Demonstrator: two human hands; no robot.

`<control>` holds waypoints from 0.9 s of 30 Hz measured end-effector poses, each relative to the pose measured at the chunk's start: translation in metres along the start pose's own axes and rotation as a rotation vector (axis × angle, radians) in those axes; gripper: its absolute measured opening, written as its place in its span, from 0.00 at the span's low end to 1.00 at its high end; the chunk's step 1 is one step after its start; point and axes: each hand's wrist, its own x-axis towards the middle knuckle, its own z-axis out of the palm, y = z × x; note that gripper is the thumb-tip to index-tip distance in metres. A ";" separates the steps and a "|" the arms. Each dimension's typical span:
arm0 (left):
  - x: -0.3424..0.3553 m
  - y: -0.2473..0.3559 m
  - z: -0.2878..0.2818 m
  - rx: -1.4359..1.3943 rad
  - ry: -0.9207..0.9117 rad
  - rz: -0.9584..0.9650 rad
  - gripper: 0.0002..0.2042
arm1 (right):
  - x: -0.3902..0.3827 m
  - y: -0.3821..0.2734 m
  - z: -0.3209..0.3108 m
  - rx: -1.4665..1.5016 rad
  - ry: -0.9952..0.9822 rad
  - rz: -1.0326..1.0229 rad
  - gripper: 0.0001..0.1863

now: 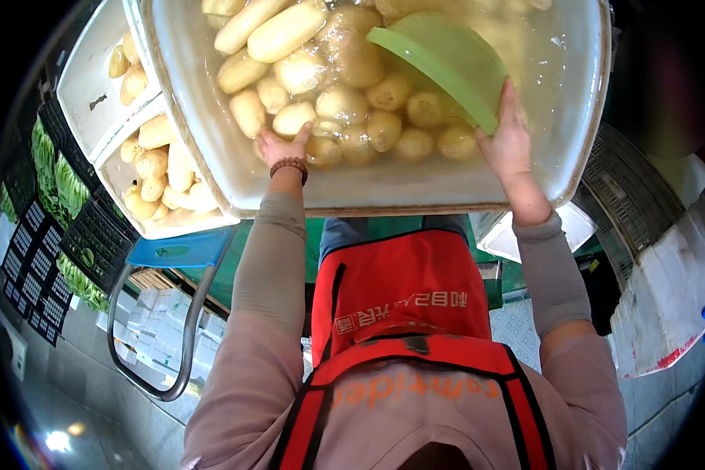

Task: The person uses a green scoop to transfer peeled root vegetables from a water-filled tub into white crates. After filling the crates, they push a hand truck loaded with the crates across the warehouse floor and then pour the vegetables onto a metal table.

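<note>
Pale yellow root pieces (287,31), which look like lotus root, lie heaped in cloudy water inside a large white tub (415,192). My left hand (283,147), a beaded bracelet at its wrist, reaches over the tub's near side. Its thumb and fingers are spread against the nearest pieces at the left of the heap. At the right, my right hand (509,137) grips the rim of a light green plastic colander (454,66). The colander is tilted on its side, above and partly over the roots, so its inside cannot be made out.
White foam boxes (125,211) with more roots stand left of the tub. Below them is a blue-seated stool (172,249). Black crates (35,258) with leafy greens line the far left. A grey crate (634,184) and a white box (654,305) stand at the right.
</note>
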 end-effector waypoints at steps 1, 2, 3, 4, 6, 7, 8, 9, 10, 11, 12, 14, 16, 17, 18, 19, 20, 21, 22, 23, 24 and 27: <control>0.000 0.007 -0.001 0.070 -0.035 -0.037 0.52 | 0.007 -0.002 -0.001 -0.007 0.079 -0.095 0.54; -0.001 0.013 -0.001 0.144 -0.075 -0.071 0.52 | 0.009 -0.004 0.001 -0.014 0.158 -0.184 0.53; -0.002 0.014 0.002 0.140 -0.074 -0.070 0.52 | 0.008 -0.004 0.004 -0.001 0.149 -0.183 0.53; -0.004 0.015 0.005 0.136 -0.073 -0.069 0.52 | 0.003 -0.004 0.008 0.012 0.140 -0.183 0.53; -0.012 0.024 0.005 0.127 -0.088 -0.066 0.48 | -0.011 -0.002 0.022 0.045 0.133 -0.146 0.53; -0.018 0.026 0.009 0.154 -0.104 0.014 0.47 | -0.023 0.002 0.037 0.065 0.133 -0.109 0.53; -0.025 0.025 0.012 0.180 -0.110 0.084 0.47 | -0.029 0.004 0.048 0.091 0.130 -0.083 0.52; -0.033 0.028 0.013 0.206 -0.124 0.162 0.46 | -0.031 0.004 0.053 0.103 0.145 -0.051 0.52; -0.043 0.033 0.015 0.232 -0.159 0.174 0.45 | -0.032 0.002 0.057 0.116 0.160 -0.017 0.52; -0.051 0.034 0.018 0.182 -0.189 0.210 0.45 | -0.034 0.002 0.060 0.126 0.178 0.016 0.52; -0.057 0.033 0.022 0.132 -0.219 0.246 0.45 | -0.036 0.005 0.063 0.168 0.143 0.063 0.52; -0.061 0.026 0.032 -0.182 -0.237 0.387 0.47 | -0.039 0.011 0.064 0.254 0.072 0.156 0.53; -0.069 0.018 0.043 -0.179 -0.241 0.381 0.48 | -0.041 0.010 0.061 0.200 0.065 0.111 0.53; -0.072 0.020 0.042 -0.176 -0.246 0.383 0.48 | -0.042 0.008 0.058 0.173 0.063 0.092 0.53; -0.066 0.016 0.043 -0.258 -0.182 0.340 0.49 | -0.042 0.006 0.054 0.134 0.071 0.047 0.53; -0.055 0.010 0.043 -0.340 -0.117 0.296 0.50 | -0.041 0.003 0.049 0.095 0.079 0.001 0.53; -0.049 0.011 0.041 -0.421 -0.051 0.250 0.50 | -0.039 0.001 0.045 0.056 0.085 -0.045 0.53; -0.046 0.015 0.042 -0.346 -0.123 0.128 0.51 | -0.038 0.001 0.043 0.052 0.070 -0.035 0.53; -0.043 0.021 0.044 -0.269 -0.196 0.008 0.51 | -0.036 0.001 0.042 0.049 0.055 -0.023 0.53; -0.041 0.034 0.037 -0.187 -0.268 -0.109 0.52 | -0.034 0.002 0.043 0.046 0.041 -0.008 0.54; -0.051 0.057 0.021 -0.221 -0.288 -0.219 0.53 | -0.033 0.002 0.044 0.056 0.025 0.019 0.54; -0.051 0.047 0.060 -0.986 -0.304 -0.077 0.53 | -0.033 -0.003 0.048 0.113 -0.009 0.103 0.53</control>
